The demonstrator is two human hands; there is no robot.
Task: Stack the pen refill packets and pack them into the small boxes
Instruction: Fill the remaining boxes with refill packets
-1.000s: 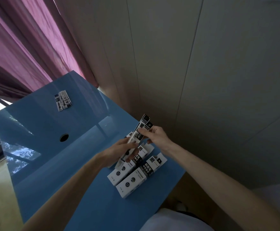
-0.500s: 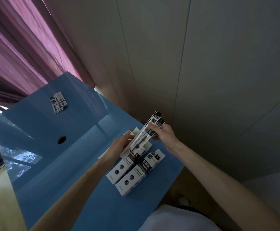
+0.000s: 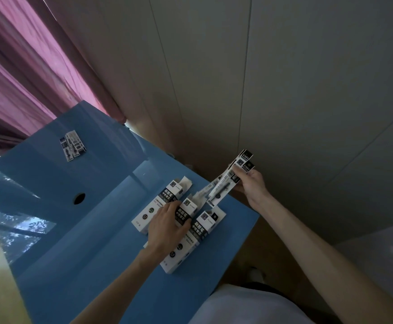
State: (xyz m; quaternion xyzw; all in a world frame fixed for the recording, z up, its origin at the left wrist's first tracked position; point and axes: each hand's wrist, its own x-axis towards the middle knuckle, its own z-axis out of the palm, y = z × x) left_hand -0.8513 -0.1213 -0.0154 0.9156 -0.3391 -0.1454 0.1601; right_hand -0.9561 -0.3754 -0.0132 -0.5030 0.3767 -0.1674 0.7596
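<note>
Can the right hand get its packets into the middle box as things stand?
Probably yes. The right hand holds the packets angled toward the middle box, whose far flap looks open. The left hand grips that box lower down, clear of the opening.

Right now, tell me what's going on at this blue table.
A person is packing pen refill packets into small boxes. The right hand holds a stack of refill packets tilted, its lower end aimed at the open top of the middle box. The left hand grips that box, steadying it on the blue table. Two more boxes lie either side: one with its flap open, the other nearest the person. A few loose packets lie at the table's far end.
</note>
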